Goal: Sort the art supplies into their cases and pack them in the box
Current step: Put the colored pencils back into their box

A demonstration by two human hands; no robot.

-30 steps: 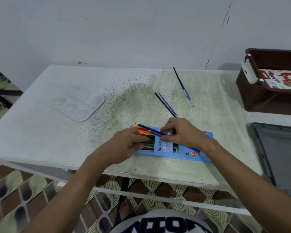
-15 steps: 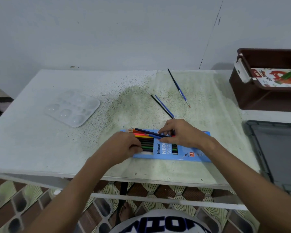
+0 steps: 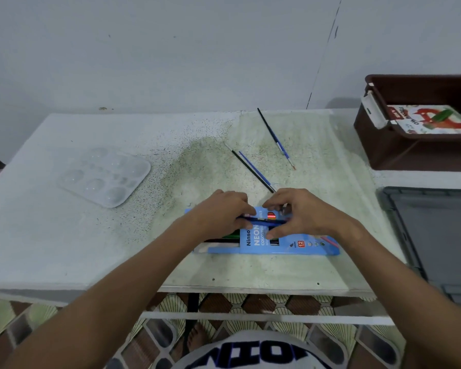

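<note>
A blue coloured-pencil case (image 3: 290, 245) lies flat on the table (image 3: 64, 235) near its front edge, with pencils showing at its open left end. My left hand (image 3: 221, 214) rests over that end, covering most pencils. A dark blue pencil (image 3: 264, 221) lies across the case, pinched between my left hand and my right hand (image 3: 301, 214). Two paintbrushes (image 3: 253, 171) lie side by side behind my hands. A third brush (image 3: 276, 138) lies further back. The brown box (image 3: 389, 150) at the far right holds an oil-pastel pack (image 3: 431, 121).
A clear plastic paint palette (image 3: 104, 177) sits on the left half of the table. A grey lid (image 3: 437, 235) lies at the right, beside the table edge. A white wall rises behind. Tiled floor and my foot show below the front edge.
My left hand has slid right over the pencil tips, and the pencils sit further inside the case. Both hands have closed in on the dark blue pencil across the case.
</note>
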